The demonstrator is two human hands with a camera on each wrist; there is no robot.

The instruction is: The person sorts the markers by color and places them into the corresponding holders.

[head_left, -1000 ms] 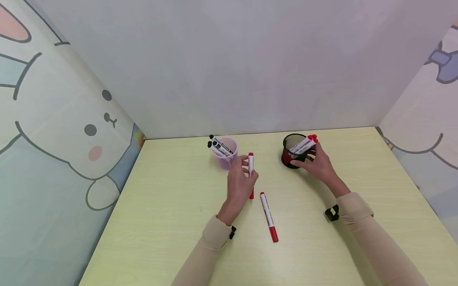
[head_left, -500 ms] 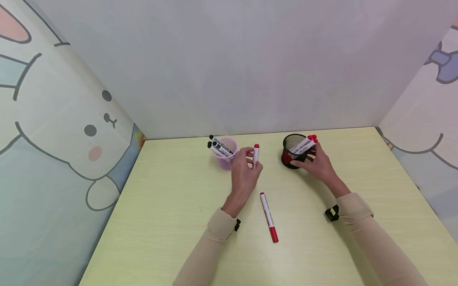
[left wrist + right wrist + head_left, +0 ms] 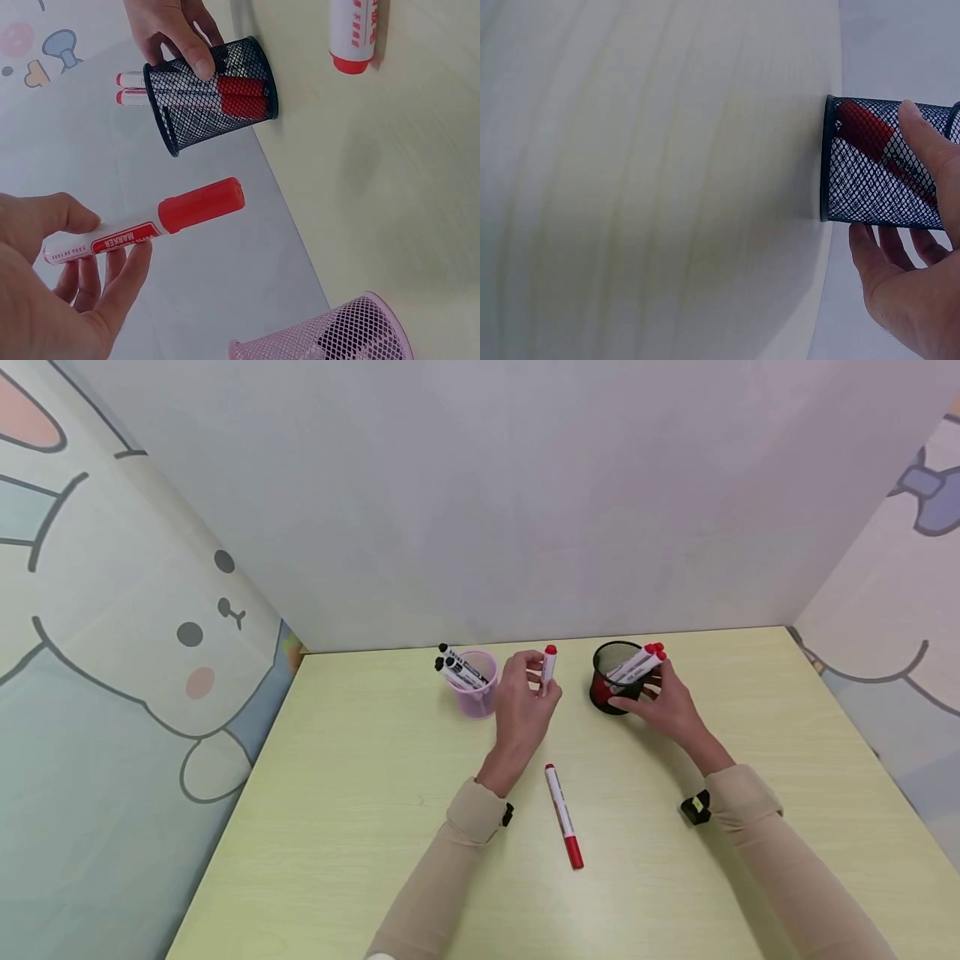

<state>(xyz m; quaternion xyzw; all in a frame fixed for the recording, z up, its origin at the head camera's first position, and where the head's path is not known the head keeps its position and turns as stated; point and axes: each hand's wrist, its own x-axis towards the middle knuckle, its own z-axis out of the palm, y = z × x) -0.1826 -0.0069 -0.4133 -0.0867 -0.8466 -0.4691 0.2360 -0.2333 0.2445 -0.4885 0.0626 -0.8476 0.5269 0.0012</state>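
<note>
Between thumb and fingers my left hand (image 3: 527,706) pinches a red-capped white marker (image 3: 124,238), raised above the table between the two pen cups. In the left wrist view its red cap points away from the palm. My right hand (image 3: 670,703) grips the side of a black mesh pen cup (image 3: 885,176), thumb on one side and fingers on the other. Several red markers (image 3: 636,670) lean in that cup, their red ends out over the rim on the right. Another red marker (image 3: 562,814) lies on the table nearer the front.
A pink mesh pen cup (image 3: 475,700) with several black markers (image 3: 459,667) stands left of the left hand. The pale wood table (image 3: 337,827) ends at a grey-white wall (image 3: 480,510) behind the cups. Cartoon-printed panels (image 3: 150,610) flank both sides.
My left hand has moved up and to the right with its marker, away from the pink cup and closer to the black one. The right hand and its cup have stayed put.
</note>
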